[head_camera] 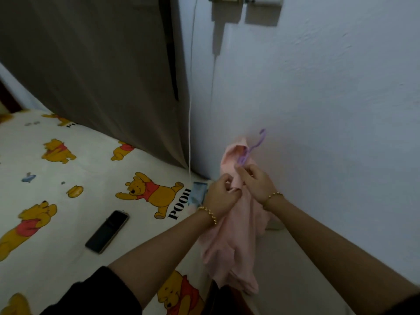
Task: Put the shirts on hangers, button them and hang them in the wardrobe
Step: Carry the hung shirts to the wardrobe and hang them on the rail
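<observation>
Bed (95, 169) edge beside white wall (318, 110): left grip (223, 192) and right grip (256, 181) both pinch the pink shirt (236, 246) front, just below its purple hanger (252, 148).

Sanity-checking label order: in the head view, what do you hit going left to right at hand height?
Black rectangular phone → left hand → right hand → white plaster wall. The pink fabric shirt, pinched by both hands, overlaps them, so it is left out.

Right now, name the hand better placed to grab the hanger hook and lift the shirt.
Right, probably. The right hand pinches the pink shirt just under the neck of the purple hanger; the left hand grips fabric lower, farther away.
</observation>
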